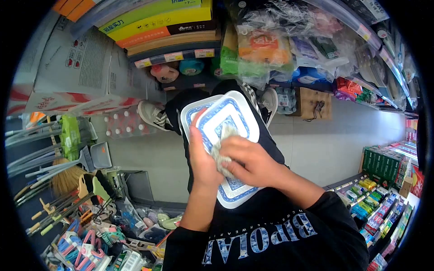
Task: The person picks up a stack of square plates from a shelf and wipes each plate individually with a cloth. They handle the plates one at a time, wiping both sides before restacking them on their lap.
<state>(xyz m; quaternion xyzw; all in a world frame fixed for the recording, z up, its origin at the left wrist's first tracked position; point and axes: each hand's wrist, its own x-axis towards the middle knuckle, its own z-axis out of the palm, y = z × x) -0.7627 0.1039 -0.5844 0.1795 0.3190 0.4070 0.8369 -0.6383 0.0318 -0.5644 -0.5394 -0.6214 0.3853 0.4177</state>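
Observation:
A white plastic tray point(238, 106) with a blue patterned border is tilted over my lap. My left hand point(204, 160) grips its left edge, thumb on top and the other fingers hidden behind it. Bunched in my right hand point(253, 160) is a pale greyish-green cloth point(220, 163), pressed against the tray's patterned middle. Beneath lies a second tray point(238, 198) of the same pattern, resting on my dark trousers; much of it is covered by the upper tray and my hands.
Shelves with boxes point(162, 22) and bagged goods point(266, 49) rise in front of my knees. Large cartons point(86, 67) stand at left, beside shrink-wrapped bottles point(126, 124). Brooms and dustpans point(100, 155) crowd the lower left. A cardboard box point(315, 104) sits on the floor at right.

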